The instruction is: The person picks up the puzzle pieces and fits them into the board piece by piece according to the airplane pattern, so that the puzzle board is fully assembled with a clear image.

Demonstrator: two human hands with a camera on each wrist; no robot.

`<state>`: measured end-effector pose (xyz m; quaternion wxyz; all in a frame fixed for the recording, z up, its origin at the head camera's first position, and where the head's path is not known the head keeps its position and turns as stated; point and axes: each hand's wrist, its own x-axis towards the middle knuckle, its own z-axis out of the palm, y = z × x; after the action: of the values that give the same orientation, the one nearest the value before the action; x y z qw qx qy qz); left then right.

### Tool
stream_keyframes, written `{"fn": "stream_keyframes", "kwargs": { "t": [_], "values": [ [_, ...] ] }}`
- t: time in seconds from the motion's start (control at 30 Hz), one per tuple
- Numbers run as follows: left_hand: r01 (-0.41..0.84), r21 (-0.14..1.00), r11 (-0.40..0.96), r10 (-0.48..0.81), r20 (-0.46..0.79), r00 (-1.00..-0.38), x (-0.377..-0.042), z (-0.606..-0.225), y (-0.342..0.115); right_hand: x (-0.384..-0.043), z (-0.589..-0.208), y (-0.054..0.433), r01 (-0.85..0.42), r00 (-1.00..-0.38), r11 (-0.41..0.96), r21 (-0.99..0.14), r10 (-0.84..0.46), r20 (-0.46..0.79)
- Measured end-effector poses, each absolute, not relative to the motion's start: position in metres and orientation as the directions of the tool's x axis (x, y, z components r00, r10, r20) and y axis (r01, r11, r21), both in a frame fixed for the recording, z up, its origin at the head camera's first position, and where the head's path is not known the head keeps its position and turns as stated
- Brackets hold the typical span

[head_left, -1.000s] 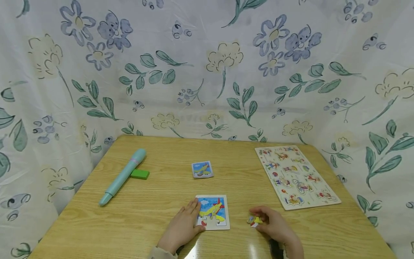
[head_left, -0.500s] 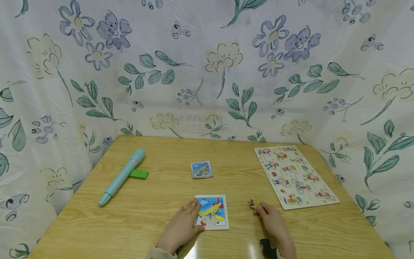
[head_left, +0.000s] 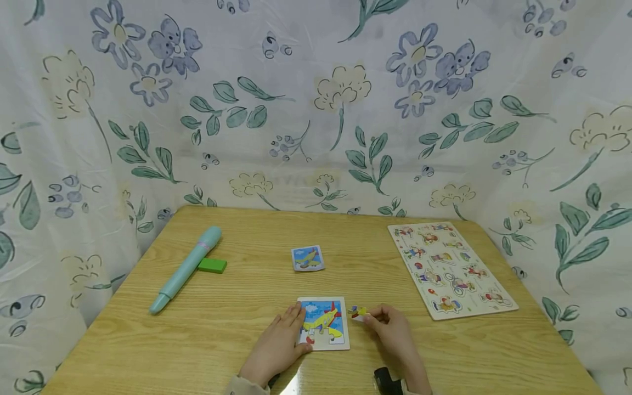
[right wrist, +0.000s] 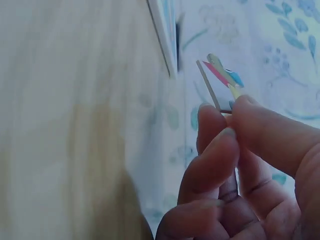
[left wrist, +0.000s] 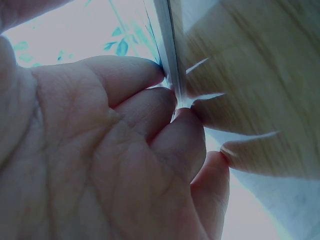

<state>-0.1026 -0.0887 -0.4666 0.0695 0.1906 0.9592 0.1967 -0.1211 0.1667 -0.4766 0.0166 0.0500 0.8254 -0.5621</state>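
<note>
A small airplane jigsaw puzzle (head_left: 323,314) in a white-bordered tray (head_left: 346,329) lies on the table, pale gaps showing along its lower part. My left hand (head_left: 277,346) rests along the tray's left edge, fingers extended and the thumb at the lower corner. In the left wrist view those fingertips meet the board's edge. Just right of the tray, my right hand (head_left: 395,332) pinches small puzzle pieces (head_left: 356,312), yellow with red and blue, between thumb and fingers. Two thin layers of puzzle pieces (right wrist: 220,72) stick out past the fingertips in the right wrist view.
A small airplane picture card (head_left: 308,258) lies behind the puzzle. At the left are a teal pen-shaped stick (head_left: 185,271) and a green block (head_left: 212,266). A large board of figures (head_left: 451,269) lies at the right. Floral cloth (head_left: 306,137) hangs behind the wooden table (head_left: 237,296).
The right hand first lifts the puzzle pieces forward, turning them in its fingers, then carries them left to beside the tray. The left hand and the tray stay put.
</note>
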Motion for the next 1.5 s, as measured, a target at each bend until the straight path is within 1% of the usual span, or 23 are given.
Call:
{"fn": "stream_keyframes", "kwargs": {
  "t": [0.13,0.17,0.43,0.57,0.73,0.93,1.13,1.5],
  "values": [
    [0.339,0.401,0.851,0.393,-0.058,-0.918,-0.103,-0.466,-0.088,-0.122,-0.478,0.155,0.11,-0.994,0.301,-0.947,0.015,-0.11],
    [0.339,0.401,0.851,0.393,-0.058,-0.918,-0.103,-0.466,-0.088,-0.122,-0.478,0.152,0.138,-0.99,0.283,-0.949,0.016,-0.14],
    [0.34,0.4,0.851,0.393,-0.056,-0.918,-0.102,-0.466,-0.089,-0.117,-0.474,0.13,0.172,-0.971,0.251,-0.953,-0.117,-0.206],
    [0.344,0.394,0.852,0.394,-0.051,-0.918,-0.102,-0.466,-0.089,-0.114,-0.473,0.121,0.17,-0.958,0.265,-0.949,-0.18,-0.222],
    [0.349,0.395,0.85,0.397,-0.044,-0.917,-0.102,-0.465,-0.089,-0.111,-0.473,0.114,0.132,-0.949,0.335,-0.933,-0.228,-0.216],
    [0.351,0.397,0.848,0.4,-0.045,-0.915,-0.102,-0.466,-0.089,-0.109,-0.473,0.107,0.116,-0.958,0.408,-0.906,-0.196,-0.211],
    [0.345,0.399,0.85,0.396,-0.049,-0.917,-0.102,-0.466,-0.089,-0.108,-0.471,0.103,0.128,-0.961,0.481,-0.867,-0.155,-0.228],
    [0.347,0.399,0.849,0.398,-0.05,-0.916,-0.103,-0.465,-0.09,-0.108,-0.471,0.099,0.11,-0.975,0.54,-0.835,-0.104,-0.196]
  ]
}}
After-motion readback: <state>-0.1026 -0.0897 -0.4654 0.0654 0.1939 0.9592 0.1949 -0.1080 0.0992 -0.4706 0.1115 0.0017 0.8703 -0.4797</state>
